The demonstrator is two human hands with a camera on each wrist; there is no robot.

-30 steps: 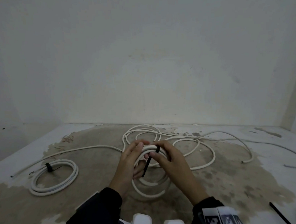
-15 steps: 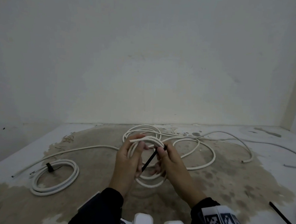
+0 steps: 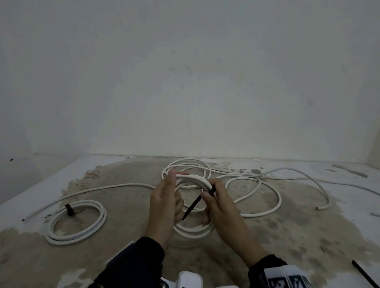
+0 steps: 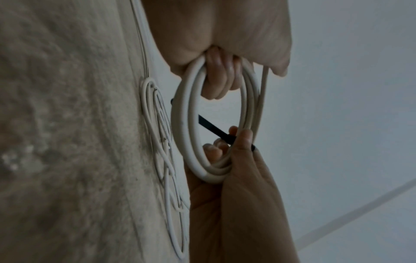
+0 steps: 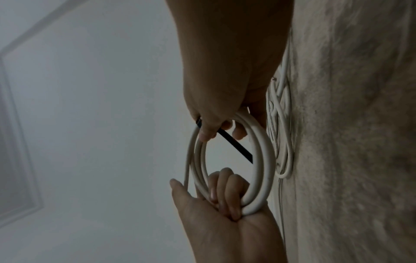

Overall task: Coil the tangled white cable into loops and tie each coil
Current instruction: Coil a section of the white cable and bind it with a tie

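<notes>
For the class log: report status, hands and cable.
Left hand grips the coil. Right hand pinches the black tie against it, not yet fastened. Loose cable on floor behind.

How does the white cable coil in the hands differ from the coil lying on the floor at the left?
The hand-held white cable coil is lifted, gripped by the left hand and right hand; the floor coil lies flat, untouched. The floor coil carries a closed black tie; the held coil's black strip is still loose. Both are looped white cable.

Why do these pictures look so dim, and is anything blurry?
Head view: dull, even light, no glare, wall edges bowed by the wide lens. Left wrist view: the coil is sharp, the floor beside it soft. Right wrist view: the right hand is a dark, shadowed shape.
</notes>
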